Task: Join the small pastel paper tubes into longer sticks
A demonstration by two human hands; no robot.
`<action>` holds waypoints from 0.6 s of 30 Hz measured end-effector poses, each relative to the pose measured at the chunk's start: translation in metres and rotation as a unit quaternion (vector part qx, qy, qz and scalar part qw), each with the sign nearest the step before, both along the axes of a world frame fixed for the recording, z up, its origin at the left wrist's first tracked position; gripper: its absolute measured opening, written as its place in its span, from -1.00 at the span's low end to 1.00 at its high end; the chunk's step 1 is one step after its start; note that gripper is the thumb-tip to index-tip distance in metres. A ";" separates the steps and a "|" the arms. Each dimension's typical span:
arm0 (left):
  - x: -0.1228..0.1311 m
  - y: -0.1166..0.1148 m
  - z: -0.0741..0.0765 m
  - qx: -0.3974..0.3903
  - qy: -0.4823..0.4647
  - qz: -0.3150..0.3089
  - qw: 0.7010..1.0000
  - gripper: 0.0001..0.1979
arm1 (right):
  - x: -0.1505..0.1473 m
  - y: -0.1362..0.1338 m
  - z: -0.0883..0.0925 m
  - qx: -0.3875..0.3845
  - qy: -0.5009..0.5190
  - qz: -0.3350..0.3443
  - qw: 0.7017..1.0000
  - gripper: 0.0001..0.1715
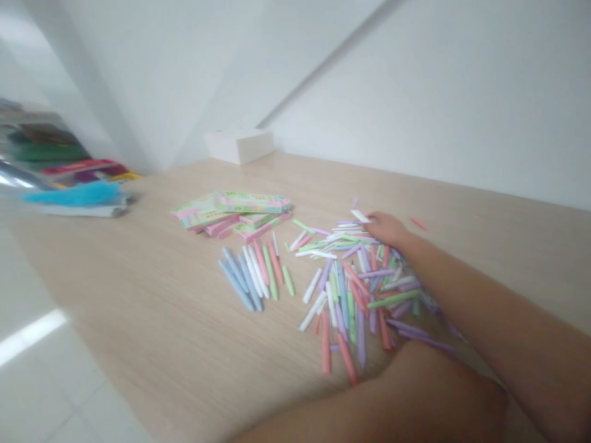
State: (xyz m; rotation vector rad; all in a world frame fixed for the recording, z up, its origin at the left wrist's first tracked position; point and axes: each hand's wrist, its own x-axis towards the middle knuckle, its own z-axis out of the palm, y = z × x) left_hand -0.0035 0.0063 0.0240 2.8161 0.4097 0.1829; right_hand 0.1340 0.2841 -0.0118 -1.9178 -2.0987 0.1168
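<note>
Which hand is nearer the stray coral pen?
Right hand: just left of the coral pen, not touching it. Left forearm: lower down, its hand out of view, farther away.

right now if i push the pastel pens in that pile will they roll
The pastel pens will probably roll a little: they look slim and round, and the wood-look tabletop seems smooth. Crossed as they lie, pushing one would likely drag its neighbours. They seem stiff, each lying straight.

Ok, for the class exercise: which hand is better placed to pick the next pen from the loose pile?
The right hand, probably: it already rests on the far edge of the loose pile of pastel pens. The left arm lies along the pile's near side, with its hand out of view.
</note>
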 end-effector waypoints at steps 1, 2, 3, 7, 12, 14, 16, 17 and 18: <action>-0.001 0.000 0.002 -0.004 0.006 -0.002 1.000 -0.74 | -0.004 -0.003 0.001 0.001 0.002 0.035 0.999 -0.42; -0.001 0.001 0.002 -0.008 0.015 -0.006 1.000 -0.75 | -0.008 -0.007 0.002 0.002 0.003 0.071 0.997 -0.47; -0.001 0.001 0.002 -0.012 0.024 -0.011 1.000 -0.74 | -0.011 -0.012 0.003 0.002 0.005 0.106 0.994 -0.50; 0.001 0.001 -0.008 -0.006 0.004 -0.005 1.000 -0.74 | -0.018 -0.033 0.010 -0.005 0.007 0.212 0.977 -0.54; 0.001 -0.002 -0.020 0.024 -0.067 0.007 0.997 -0.72 | -0.021 -0.054 0.020 0.013 0.003 0.247 0.969 -0.50; -0.001 -0.004 -0.018 0.043 -0.077 0.018 0.996 -0.68 | -0.023 -0.065 0.023 0.029 -0.001 0.237 0.971 -0.48; -0.003 -0.005 -0.012 0.042 -0.062 0.022 0.997 -0.68 | -0.026 -0.078 0.026 0.039 -0.012 0.235 0.971 -0.51; -0.003 -0.006 -0.010 0.037 -0.050 0.018 0.998 -0.68 | -0.026 -0.084 0.026 0.040 -0.019 0.240 0.970 -0.54; -0.003 -0.006 -0.007 0.033 -0.041 0.014 0.999 -0.69 | -0.027 -0.091 0.027 0.038 -0.026 0.249 0.967 -0.57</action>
